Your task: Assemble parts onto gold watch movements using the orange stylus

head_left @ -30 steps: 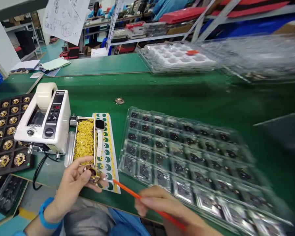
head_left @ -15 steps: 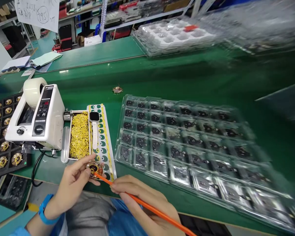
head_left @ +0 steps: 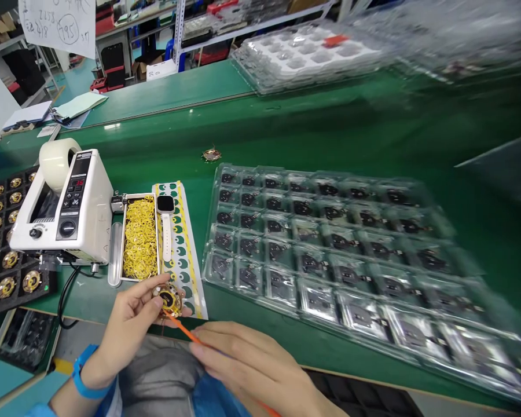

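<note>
My left hand (head_left: pixel 130 318) pinches a round gold watch part (head_left: pixel 168 299) with a black centre and a yellow ring, between thumb and fingers. An orange stick (head_left: pixel 183 330) is gripped in my right hand (head_left: pixel 256 362); its thin tip meets the lower edge of the watch part. Behind the left hand stands a narrow box (head_left: pixel 160 255) full of yellow ring-shaped pieces (head_left: pixel 139 237). A white-strapped smartwatch (head_left: pixel 167 223) lies on a sheet of stickers (head_left: pixel 190 272) with green cut-outs, just beyond the held part.
At left are a white tape dispenser (head_left: pixel 82 208) and a black tray (head_left: pixel 19 298) of gold round parts. Clear plastic trays (head_left: pixel 295 315) of dark parts spread to the right. Another gold part (head_left: pixel 211 154) lies farther back. White moulded trays (head_left: pixel 304 52) sit on the ledge.
The stick's tip has shifted from near the watch part's centre to its lower edge. My right hand has turned, back of the hand more upward, and moved slightly down. The left hand keeps its hold.
</note>
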`<act>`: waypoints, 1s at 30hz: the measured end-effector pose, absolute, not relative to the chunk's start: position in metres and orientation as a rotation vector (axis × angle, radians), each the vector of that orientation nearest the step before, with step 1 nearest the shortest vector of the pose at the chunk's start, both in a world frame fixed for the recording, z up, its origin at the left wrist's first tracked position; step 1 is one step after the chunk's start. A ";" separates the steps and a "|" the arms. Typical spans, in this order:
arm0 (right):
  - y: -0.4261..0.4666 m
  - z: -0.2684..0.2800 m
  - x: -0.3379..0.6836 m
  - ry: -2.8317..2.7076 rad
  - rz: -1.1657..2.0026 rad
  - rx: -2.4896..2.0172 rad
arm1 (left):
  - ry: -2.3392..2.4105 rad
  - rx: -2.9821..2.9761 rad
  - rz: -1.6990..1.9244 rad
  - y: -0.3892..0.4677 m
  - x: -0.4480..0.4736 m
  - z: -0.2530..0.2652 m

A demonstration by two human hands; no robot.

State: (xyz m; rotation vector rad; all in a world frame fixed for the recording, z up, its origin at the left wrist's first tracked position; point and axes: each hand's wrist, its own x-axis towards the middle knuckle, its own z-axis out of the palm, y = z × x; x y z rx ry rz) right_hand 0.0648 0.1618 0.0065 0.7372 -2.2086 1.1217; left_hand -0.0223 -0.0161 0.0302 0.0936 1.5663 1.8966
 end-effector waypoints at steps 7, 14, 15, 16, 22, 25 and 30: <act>0.139 0.005 0.059 -2.016 1.412 0.297 | 1.607 0.083 1.945 -0.011 -0.014 0.029; 0.127 -0.014 0.058 -2.105 1.011 0.445 | 1.564 0.037 2.004 -0.011 -0.010 0.022; 0.127 -0.016 0.058 -2.123 0.918 0.501 | 1.561 0.028 2.008 -0.011 -0.010 0.021; 0.128 -0.017 0.058 -2.136 0.854 0.546 | 1.557 0.021 2.009 -0.011 -0.010 0.020; 0.139 -0.005 0.064 -2.033 1.299 0.375 | 1.543 -0.054 2.006 -0.010 -0.015 0.021; 0.145 -0.002 0.073 -1.893 1.560 0.158 | 1.627 -0.036 1.978 -0.009 -0.017 0.021; 0.143 0.002 0.079 -1.901 1.520 0.046 | 1.738 0.015 1.943 -0.009 -0.014 0.015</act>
